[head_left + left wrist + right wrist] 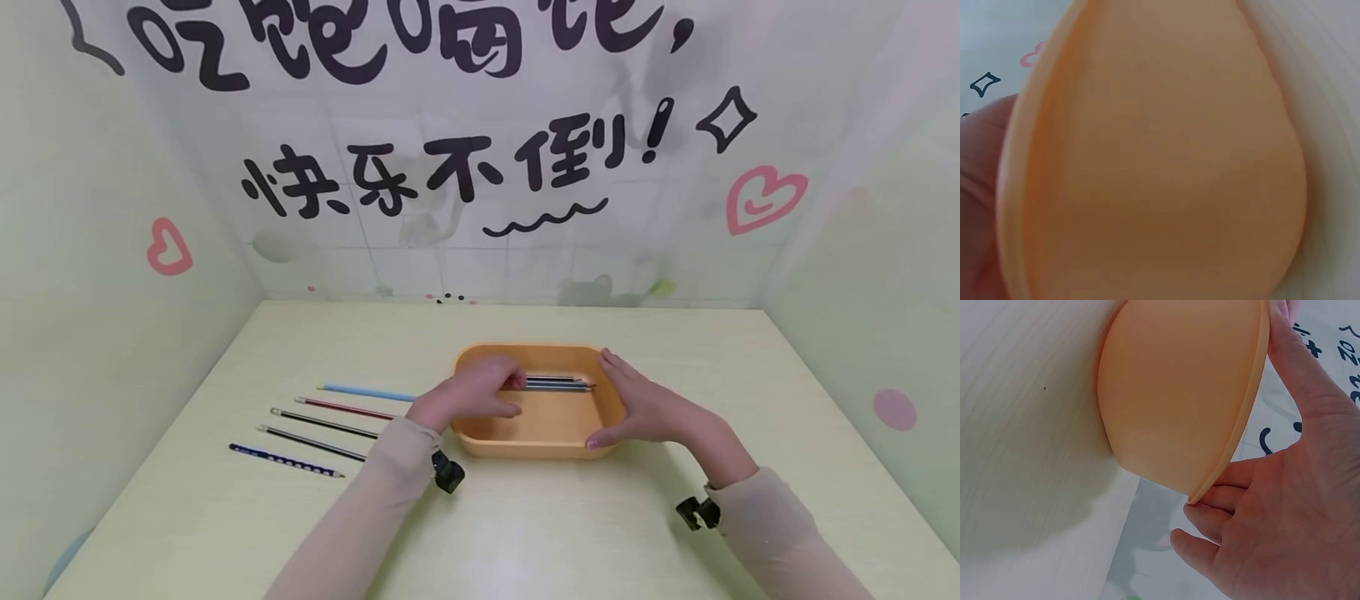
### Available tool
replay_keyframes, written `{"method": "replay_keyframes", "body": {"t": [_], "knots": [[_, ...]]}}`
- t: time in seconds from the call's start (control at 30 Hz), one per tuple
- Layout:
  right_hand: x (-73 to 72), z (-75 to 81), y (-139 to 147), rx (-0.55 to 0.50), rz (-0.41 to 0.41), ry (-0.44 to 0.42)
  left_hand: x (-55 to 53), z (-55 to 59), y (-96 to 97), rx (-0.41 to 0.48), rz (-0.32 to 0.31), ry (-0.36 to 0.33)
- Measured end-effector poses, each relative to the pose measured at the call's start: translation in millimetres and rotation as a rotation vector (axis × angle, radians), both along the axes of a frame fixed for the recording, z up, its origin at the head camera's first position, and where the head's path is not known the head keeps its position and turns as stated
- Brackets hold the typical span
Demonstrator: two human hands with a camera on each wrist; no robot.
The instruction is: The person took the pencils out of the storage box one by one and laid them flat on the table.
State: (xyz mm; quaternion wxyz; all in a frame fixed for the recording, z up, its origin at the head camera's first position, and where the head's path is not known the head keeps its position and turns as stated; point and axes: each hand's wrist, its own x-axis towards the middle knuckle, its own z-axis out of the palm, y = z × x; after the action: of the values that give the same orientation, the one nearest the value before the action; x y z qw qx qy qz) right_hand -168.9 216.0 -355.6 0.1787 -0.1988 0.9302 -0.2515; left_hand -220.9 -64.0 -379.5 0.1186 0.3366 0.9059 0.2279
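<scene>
An orange plastic bin [540, 450] stands on the table. Dark pencils [558, 386] lie side by side in it, their left ends hidden behind my left hand. My left hand [483, 387] reaches over the bin's left side, fingers bent down by the pencils and thumb held apart from them. In the left wrist view the bin's wall [1166, 125] fills most of the picture. My right hand [648, 408] holds the bin's right end, thumb at the near corner and fingers at the far one. The right wrist view shows its fingertips [1207, 519] at the rim.
Left of the bin, a light-blue pencil [367, 392], a red pencil [345, 407], two dark pencils with white ends, the nearer one [311, 442] included, and a dark-blue dotted pencil [285, 460] lie in a spread row. A wall with lettering [450, 167] rises behind the table.
</scene>
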Motion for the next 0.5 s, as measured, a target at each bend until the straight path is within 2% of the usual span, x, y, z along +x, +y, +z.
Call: {"method": "replay_keyframes", "body": {"t": [0.23, 0.5], "knots": [[-0.1, -0.8, 1, -0.001, -0.002, 0.005, -1.7, -8.1, 9.1, -0.038, 0.031, -0.054], [-0.4, -2.6, 0, 0.011, -0.003, 0.014, -2.4, -16.4, 12.8, -0.088, 0.047, -0.039]]}}
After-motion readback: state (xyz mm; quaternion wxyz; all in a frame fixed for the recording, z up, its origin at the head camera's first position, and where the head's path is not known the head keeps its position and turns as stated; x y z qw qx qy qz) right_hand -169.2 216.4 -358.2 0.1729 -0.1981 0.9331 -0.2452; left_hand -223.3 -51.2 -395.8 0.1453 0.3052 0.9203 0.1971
